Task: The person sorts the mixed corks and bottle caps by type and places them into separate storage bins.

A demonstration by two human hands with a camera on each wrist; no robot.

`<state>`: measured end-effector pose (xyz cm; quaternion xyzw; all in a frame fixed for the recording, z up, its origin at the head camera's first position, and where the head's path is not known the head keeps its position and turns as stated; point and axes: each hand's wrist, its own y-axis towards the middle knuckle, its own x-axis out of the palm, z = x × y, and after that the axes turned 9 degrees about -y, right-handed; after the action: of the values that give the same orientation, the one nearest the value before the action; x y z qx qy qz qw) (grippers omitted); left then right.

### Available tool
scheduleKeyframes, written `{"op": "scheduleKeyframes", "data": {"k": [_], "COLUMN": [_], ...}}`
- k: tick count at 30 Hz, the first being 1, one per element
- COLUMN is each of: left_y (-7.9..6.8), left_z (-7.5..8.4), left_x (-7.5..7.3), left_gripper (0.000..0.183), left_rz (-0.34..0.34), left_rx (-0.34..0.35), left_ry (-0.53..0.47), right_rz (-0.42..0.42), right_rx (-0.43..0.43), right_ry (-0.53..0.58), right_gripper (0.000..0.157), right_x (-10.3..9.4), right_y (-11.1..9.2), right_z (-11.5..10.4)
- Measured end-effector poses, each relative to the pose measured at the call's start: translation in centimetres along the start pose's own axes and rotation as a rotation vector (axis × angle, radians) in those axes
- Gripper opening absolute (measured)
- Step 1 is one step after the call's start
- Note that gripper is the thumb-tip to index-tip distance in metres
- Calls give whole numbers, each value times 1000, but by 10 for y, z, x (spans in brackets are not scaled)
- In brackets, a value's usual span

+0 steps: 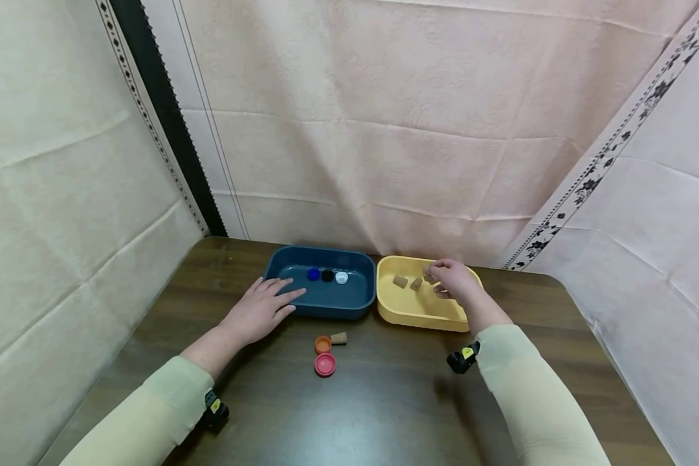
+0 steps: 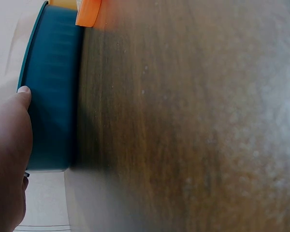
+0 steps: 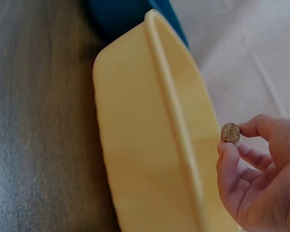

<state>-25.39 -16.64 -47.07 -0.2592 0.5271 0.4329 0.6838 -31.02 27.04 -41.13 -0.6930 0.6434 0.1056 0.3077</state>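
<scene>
My right hand [image 1: 455, 279] pinches a cork [image 3: 230, 133] between thumb and fingertips, over the right part of the yellow tray [image 1: 422, 320]. Two more corks lie inside that tray, a left cork [image 1: 400, 281] and a right cork [image 1: 416, 284]. With fingers spread, my left hand [image 1: 262, 309] is at the left side of the blue tray [image 1: 320, 309]; in the left wrist view the thumb touches its rim. Within the blue tray a blue cap [image 1: 313, 274], a black cap [image 1: 327, 276] and a white cap [image 1: 341, 277] sit in a row.
In front of the blue tray, an orange cap [image 1: 323, 344], a red cap [image 1: 325, 364] and a loose cork [image 1: 339, 338] lie on the brown table [image 1: 384, 401]. The two trays stand side by side near the back edge. Pale cloth [image 1: 355, 162] hangs behind and on both sides.
</scene>
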Motion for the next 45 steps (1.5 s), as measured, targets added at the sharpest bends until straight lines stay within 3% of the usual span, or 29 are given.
{"op": "scheduleKeyframes", "data": {"k": [6,18,29,40,45], "left_y": [2,7,6,3,1], "left_z": [1,4,6,4,3], "left_x": [0,1,-2,-3,-2], "left_gripper": [49,50,50,50,50], "left_rz": [0,-15,-18,-18,-21], "left_rx": [1,4,-2,-17,-29], "left_ry": [2,16,24,10,1], "right_rz": [49,48,51,80,101], "right_rx": [26,70,71,68,39], "right_ry": [-102,-236,-233,-300,-247], "right_gripper": [24,16,13,26,29], "right_x": [3,7,10,9,9], "right_y": [10,21,25,23,21], "right_z": [15,35,34,32,28]}}
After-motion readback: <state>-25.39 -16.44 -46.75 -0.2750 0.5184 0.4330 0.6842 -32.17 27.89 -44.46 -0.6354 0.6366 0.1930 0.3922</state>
